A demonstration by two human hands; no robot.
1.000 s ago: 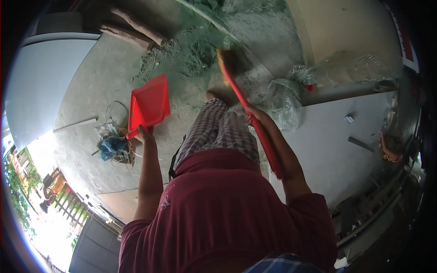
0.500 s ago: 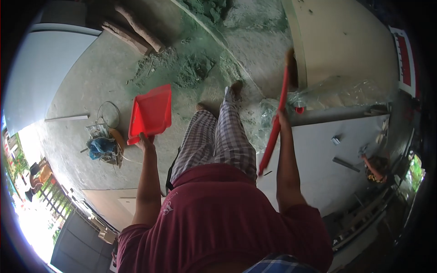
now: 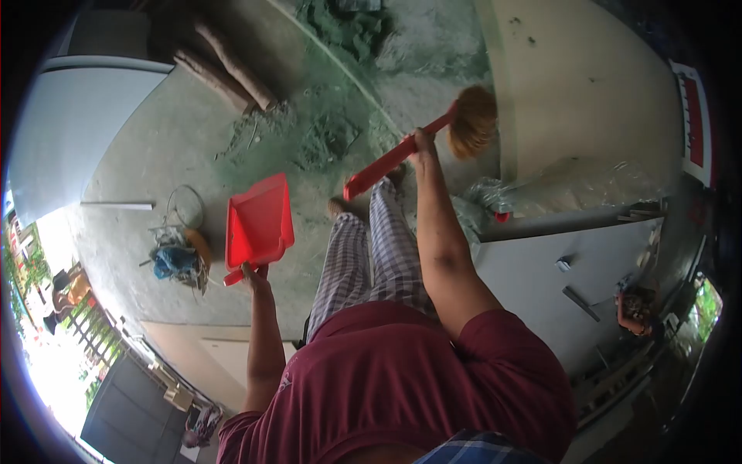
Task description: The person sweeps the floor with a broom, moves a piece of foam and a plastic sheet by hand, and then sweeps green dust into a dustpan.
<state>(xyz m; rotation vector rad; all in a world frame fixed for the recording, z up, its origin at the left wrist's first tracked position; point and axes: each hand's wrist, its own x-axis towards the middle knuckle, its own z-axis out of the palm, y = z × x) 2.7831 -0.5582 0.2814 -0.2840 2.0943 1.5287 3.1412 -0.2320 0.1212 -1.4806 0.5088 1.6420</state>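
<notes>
My left hand (image 3: 255, 274) is closed on the handle of a red dustpan (image 3: 261, 223), its open tray pointing away from me above the concrete floor. In my right hand (image 3: 422, 143) is the red handle of a brush (image 3: 379, 171). The brush's tan bristles (image 3: 472, 122) are at the far right end, near the base of the beige wall or board. Beyond my feet, grey-green debris (image 3: 328, 139) lies scattered over the floor.
Two wooden logs (image 3: 236, 66) lie at the upper left. A bundle with blue plastic (image 3: 175, 261) rests left of the dustpan. Clear plastic sheeting (image 3: 572, 185) and a grey panel (image 3: 533, 271) are at right. Another person (image 3: 635, 307) is at the far right.
The brush has swung from pointing forward to lying across, its bristles now to the right and its handle end to the left. My right arm reaches farther forward. The dustpan sits slightly lower in view.
</notes>
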